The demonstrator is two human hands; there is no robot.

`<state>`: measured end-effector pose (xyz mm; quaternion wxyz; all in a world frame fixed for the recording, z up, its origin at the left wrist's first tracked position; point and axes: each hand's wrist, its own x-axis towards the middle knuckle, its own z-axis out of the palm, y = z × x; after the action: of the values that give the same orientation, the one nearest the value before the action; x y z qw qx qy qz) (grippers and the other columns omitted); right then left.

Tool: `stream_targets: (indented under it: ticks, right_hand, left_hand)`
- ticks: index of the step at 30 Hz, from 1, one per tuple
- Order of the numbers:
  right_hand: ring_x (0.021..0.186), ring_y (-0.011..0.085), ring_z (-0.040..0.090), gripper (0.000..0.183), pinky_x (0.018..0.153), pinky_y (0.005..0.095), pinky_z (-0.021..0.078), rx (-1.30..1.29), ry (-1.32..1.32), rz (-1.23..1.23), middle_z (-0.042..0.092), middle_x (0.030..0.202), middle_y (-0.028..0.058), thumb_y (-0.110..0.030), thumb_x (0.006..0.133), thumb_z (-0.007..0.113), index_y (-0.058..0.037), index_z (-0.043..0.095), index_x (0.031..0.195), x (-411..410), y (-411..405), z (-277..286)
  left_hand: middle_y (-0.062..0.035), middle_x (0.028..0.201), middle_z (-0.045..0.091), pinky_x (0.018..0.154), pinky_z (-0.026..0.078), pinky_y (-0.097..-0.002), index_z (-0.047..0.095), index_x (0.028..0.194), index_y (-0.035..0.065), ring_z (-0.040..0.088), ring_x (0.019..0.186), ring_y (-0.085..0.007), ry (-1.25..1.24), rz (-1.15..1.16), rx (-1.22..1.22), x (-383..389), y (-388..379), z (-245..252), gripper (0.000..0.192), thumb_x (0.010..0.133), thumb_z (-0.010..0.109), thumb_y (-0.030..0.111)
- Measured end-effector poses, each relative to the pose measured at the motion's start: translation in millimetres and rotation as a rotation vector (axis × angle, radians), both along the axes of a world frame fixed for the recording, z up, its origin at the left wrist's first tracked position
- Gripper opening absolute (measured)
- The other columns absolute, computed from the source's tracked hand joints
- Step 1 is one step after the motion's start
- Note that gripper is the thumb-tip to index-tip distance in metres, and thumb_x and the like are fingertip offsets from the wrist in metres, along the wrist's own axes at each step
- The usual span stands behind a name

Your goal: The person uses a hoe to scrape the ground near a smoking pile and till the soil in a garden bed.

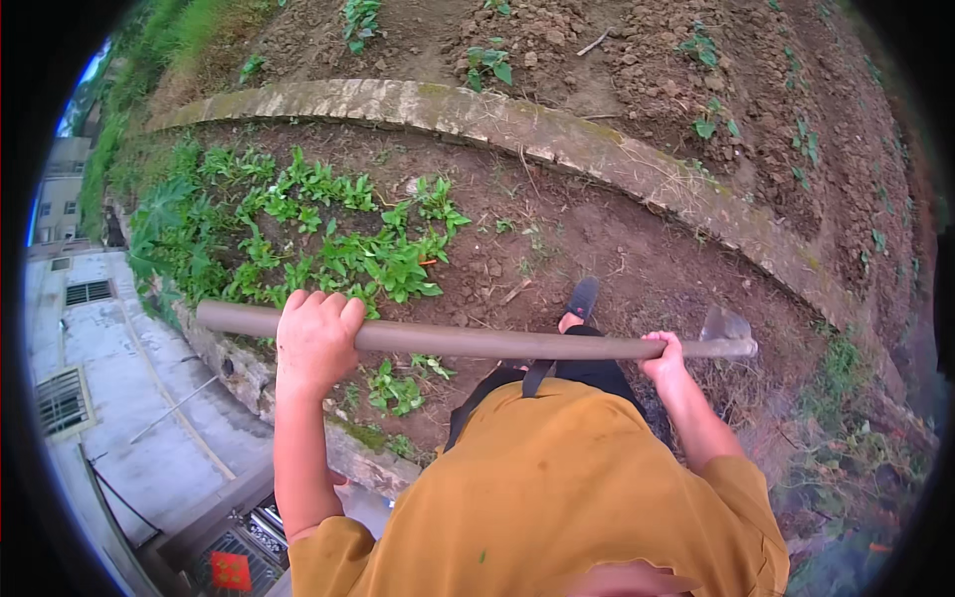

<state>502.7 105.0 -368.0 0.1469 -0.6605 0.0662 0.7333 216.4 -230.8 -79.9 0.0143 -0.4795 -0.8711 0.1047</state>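
Note:
A hoe with a long wooden handle (pixel 492 342) lies crosswise in front of my body, roughly level. Near the handle's thicker end, my left hand (pixel 317 339) wraps over it from above. My right hand (pixel 662 354) grips the other end, close to the metal blade (pixel 725 326). The blade juts forward on the far right, above bare soil. Below the handle, one foot in a dark shoe (pixel 582 298) stands on the dirt; the other foot is mostly hidden by the handle and my clothes.
Leafy green plants (pixel 373 246) grow in the soil ahead on the left. A low curved masonry border (pixel 537 134) separates this strip from tilled soil (pixel 664 74) with young plants. At left, past a wall edge (pixel 246 380), a pale building (pixel 149 358) with barred windows stands lower down.

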Motion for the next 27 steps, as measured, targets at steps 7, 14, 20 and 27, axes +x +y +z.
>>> stream_targets:
  ticks: [7,14,20,27]
  right_hand:
    - [0.053,0.0166,0.051,0.008,0.060,0.0315,0.0462,-0.080,0.078,0.149,0.052,0.056,0.0023,-0.013,0.067,0.051,-0.0086,0.047,0.061,-81,51,-8]
    - [0.053,0.0172,0.050,0.010,0.062,0.0312,0.0459,-0.100,0.091,0.330,0.051,0.056,0.0021,-0.012,0.065,0.053,-0.0086,0.046,0.059,-135,67,-5]
    - [0.053,0.0176,0.050,0.008,0.062,0.0331,0.0466,-0.078,0.031,0.424,0.051,0.056,0.0026,-0.012,0.067,0.051,-0.0089,0.045,0.062,-170,85,-10]
    - [0.051,0.0159,0.051,0.009,0.059,0.0331,0.0475,-0.087,-0.074,0.455,0.052,0.056,0.0021,-0.009,0.065,0.052,-0.0089,0.045,0.060,-216,95,14]
  left_hand:
    - [-0.0016,0.057,0.041,0.057,0.035,-0.0316,0.045,0.065,0.0113,0.046,0.057,-0.0181,0.261,0.083,-0.096,13,72,78,0.012,0.058,0.054,0.009]
    - [-0.0023,0.058,0.039,0.057,0.035,-0.0314,0.047,0.068,0.0092,0.044,0.056,-0.0183,0.276,0.267,-0.164,31,74,99,0.010,0.059,0.052,0.007]
    - [-0.0017,0.061,0.043,0.060,0.036,-0.0320,0.048,0.073,0.0079,0.046,0.060,-0.0176,0.206,0.177,-0.119,8,38,74,0.014,0.060,0.054,0.011]
    - [-0.0054,0.067,0.049,0.069,0.038,-0.0366,0.050,0.076,0.0066,0.049,0.066,-0.0233,0.350,0.341,0.061,-75,-26,71,0.016,0.065,0.060,0.013]
